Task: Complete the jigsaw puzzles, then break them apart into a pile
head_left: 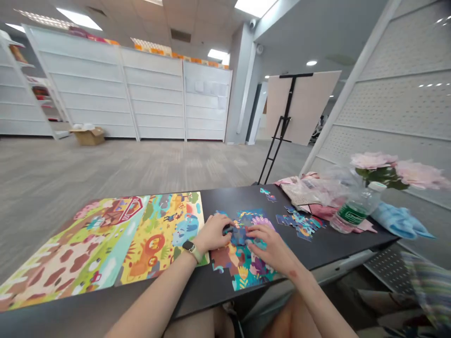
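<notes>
A partly assembled jigsaw puzzle with a blue sea scene lies on the dark table in front of me. My left hand, with a watch on its wrist, rests at the puzzle's left side, fingers curled. From the right, my right hand reaches over the puzzle with thumb and fingers bent inward. Between my fingertips sits a dark blue puzzle piece, which both hands grip at its sides. The left fingertips are partly hidden. Joined loose puzzle pieces lie to the right.
Two finished puzzles, a farm scene and a yellow animal scene, cover the table's left. A few pieces lie near the far edge. A water bottle, pink flowers and a blue cloth bundle stand at right.
</notes>
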A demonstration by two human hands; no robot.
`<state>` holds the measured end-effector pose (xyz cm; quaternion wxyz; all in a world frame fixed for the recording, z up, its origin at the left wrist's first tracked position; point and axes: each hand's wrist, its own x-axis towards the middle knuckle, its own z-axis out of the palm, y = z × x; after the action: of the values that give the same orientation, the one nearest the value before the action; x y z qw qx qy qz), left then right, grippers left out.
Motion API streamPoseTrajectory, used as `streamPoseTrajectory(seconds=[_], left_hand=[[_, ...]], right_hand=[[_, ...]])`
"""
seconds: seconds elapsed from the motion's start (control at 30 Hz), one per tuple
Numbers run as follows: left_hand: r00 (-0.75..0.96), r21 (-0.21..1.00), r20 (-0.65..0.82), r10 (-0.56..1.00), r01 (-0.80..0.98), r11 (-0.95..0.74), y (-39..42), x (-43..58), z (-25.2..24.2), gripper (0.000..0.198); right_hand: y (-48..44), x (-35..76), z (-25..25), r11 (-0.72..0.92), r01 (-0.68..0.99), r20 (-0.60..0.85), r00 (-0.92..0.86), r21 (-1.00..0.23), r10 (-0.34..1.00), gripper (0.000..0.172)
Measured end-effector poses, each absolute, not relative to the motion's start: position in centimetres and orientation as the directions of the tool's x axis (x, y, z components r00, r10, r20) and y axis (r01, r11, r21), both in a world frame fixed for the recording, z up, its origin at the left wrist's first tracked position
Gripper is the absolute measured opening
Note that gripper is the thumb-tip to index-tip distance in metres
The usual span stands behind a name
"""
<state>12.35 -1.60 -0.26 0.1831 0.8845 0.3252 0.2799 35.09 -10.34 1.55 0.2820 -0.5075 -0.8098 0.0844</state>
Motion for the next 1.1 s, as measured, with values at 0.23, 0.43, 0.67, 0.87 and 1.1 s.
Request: streamPoseTrajectory(seconds=[0.23, 0.43, 0.67, 0.87, 1.1], left_hand=[[0.680, 0.510, 0.354, 0.642, 0.435, -0.742, -1.4, 12.3, -0.4, 0.034], [0.777, 0.506, 0.371, 0.509, 0.290, -0.812, -1.2, 12.6, -0.8, 0.036], [0.787, 0.519, 0.388, 0.480, 0.244, -0.819, -1.6, 12.8, -0.5, 0.042], [0.822, 0.508, 0.350, 0.449, 0.236, -0.829, -1.8, 13.1, -1.1, 0.056], [0.819, 0.523, 0.324, 0.473, 0.262, -0.811, -2.3, 13.2, -0.3, 0.050]], right_hand=[[-7.3, 35.2, 0.7, 0.535, 0.729, 0.290, -0.449, -0.427, 0.845, 0.023], [-8.2, 36.0, 0.0, 0.541, 0.723, 0.299, -0.452, -0.429, 0.841, 0.043], [-10.1, 39.3, -0.8, 0.324, 0.671, 0.483, 0.058, -0.667, 0.874, 0.034], [-11.0, 41.6, -2.1, 0.122, 0.495, 0.342, 0.383, -0.860, 0.858, 0.025], [-10.7, 41.1, -1.9, 0.118, 0.425, 0.290, 0.367, -0.898, 0.884, 0.027]])
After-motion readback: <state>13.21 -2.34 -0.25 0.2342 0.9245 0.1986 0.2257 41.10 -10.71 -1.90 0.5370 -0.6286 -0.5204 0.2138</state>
